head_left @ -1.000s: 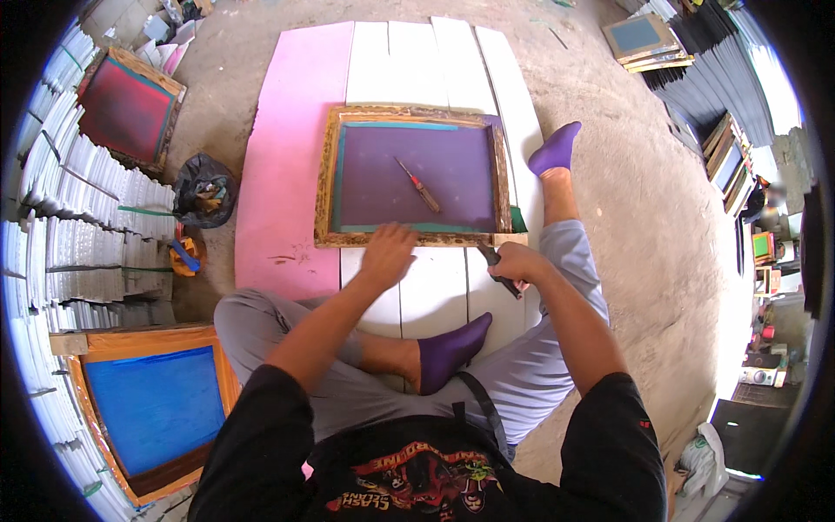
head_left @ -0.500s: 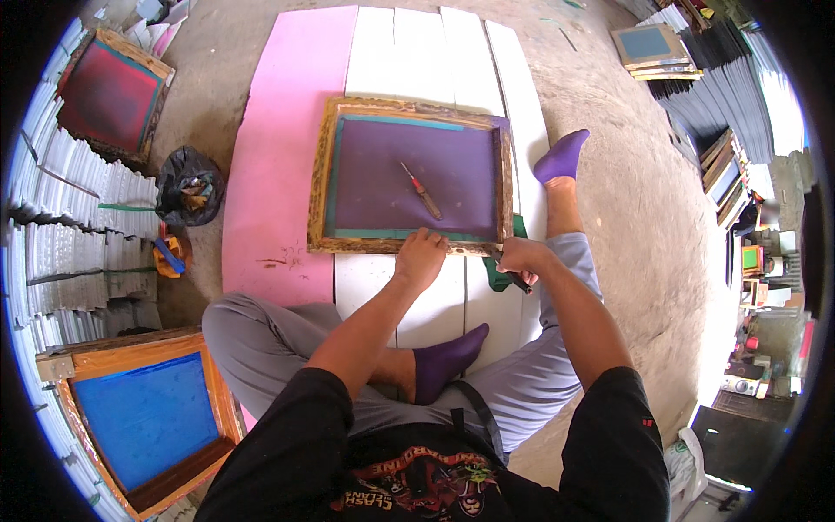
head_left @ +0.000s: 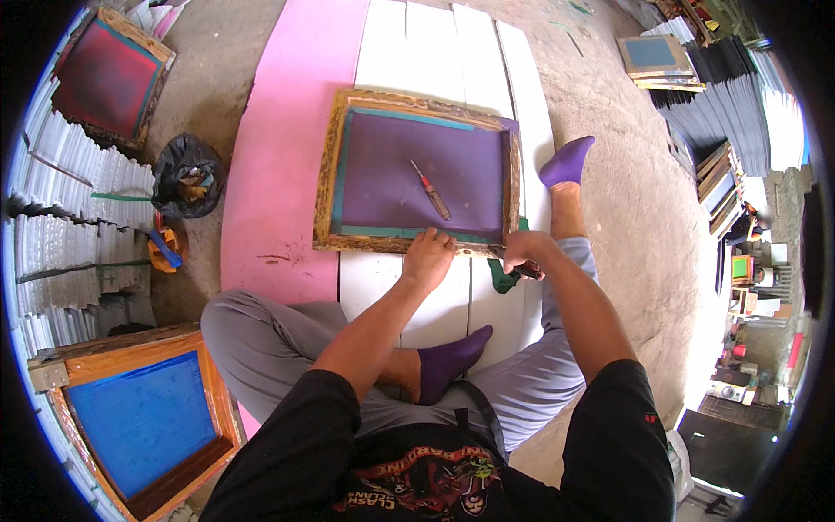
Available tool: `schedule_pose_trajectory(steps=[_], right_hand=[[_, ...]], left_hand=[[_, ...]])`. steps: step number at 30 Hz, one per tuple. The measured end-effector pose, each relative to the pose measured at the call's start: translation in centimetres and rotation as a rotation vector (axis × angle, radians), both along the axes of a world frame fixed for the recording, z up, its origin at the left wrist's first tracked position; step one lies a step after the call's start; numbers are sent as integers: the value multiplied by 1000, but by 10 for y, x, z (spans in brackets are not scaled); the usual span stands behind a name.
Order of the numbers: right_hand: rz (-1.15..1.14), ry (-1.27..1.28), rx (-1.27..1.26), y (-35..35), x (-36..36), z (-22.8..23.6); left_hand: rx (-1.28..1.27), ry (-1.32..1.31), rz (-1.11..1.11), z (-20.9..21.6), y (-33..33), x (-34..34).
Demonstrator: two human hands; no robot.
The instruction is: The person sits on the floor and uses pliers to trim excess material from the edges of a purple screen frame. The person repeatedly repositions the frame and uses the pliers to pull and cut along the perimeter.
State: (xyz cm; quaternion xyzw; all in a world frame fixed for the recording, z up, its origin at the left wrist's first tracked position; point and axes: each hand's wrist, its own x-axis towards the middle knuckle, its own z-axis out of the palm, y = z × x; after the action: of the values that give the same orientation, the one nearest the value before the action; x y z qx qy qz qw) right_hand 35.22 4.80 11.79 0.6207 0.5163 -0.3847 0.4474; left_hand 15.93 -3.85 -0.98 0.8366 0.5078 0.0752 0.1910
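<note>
A wooden screen-printing frame (head_left: 327,165) with purple mesh and teal tape along its inner edges lies before me. On its mesh rests a screwdriver (head_left: 435,198) with a red and brown handle, its shaft pointing to the far left. My left hand (head_left: 430,259) grips the near rail, fingers curled over it. At the near right corner, my right hand (head_left: 527,250) is closed round a dark-handled tool (head_left: 529,273); its working end is hidden, so its kind is unclear. A green piece of cloth or strap (head_left: 504,278) shows below that corner.
Pink and white boards (head_left: 277,174) lie under the frame and my legs. To the left are a black plastic bag (head_left: 187,165), a blue-mesh frame (head_left: 143,418), a red-mesh frame (head_left: 104,74) and stacked white sheets (head_left: 65,248). More frames (head_left: 657,56) and dark sheet stacks stand far right.
The view has shifted slightly. My right hand has turned at the frame's corner, and less of the dark handle hangs below it. My left hand keeps its place on the near rail.
</note>
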Motion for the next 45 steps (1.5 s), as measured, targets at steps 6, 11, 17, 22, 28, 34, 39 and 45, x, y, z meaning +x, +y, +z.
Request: schedule_pose_trajectory(steps=[6, 11, 17, 22, 28, 34, 39, 45], right_hand=[[-190, -16, -26, -19, 21, -34], [-335, 71, 163, -47, 19, -39], [-341, 136, 402, -77, 27, -65], [-338, 109, 682, -103, 18, -83], [-331, 86, 742, -113, 16, -96], [-419, 149, 914, -128, 11, -115], [-455, 236, 1010, -134, 12, -114], [-375, 394, 935, -154, -10, -85]], left_hand=[[68, -58, 18, -5, -1, 2], [134, -133, 26, -17, -2, 0], [-7, -172, -41, -9, 8, -10], [17, -225, 16, -13, 2, -10], [54, -222, 23, -13, 2, -11], [35, -214, -15, -12, 5, -11], [17, -267, 30, -11, 4, -13], [89, -533, 75, 10, 9, -26]])
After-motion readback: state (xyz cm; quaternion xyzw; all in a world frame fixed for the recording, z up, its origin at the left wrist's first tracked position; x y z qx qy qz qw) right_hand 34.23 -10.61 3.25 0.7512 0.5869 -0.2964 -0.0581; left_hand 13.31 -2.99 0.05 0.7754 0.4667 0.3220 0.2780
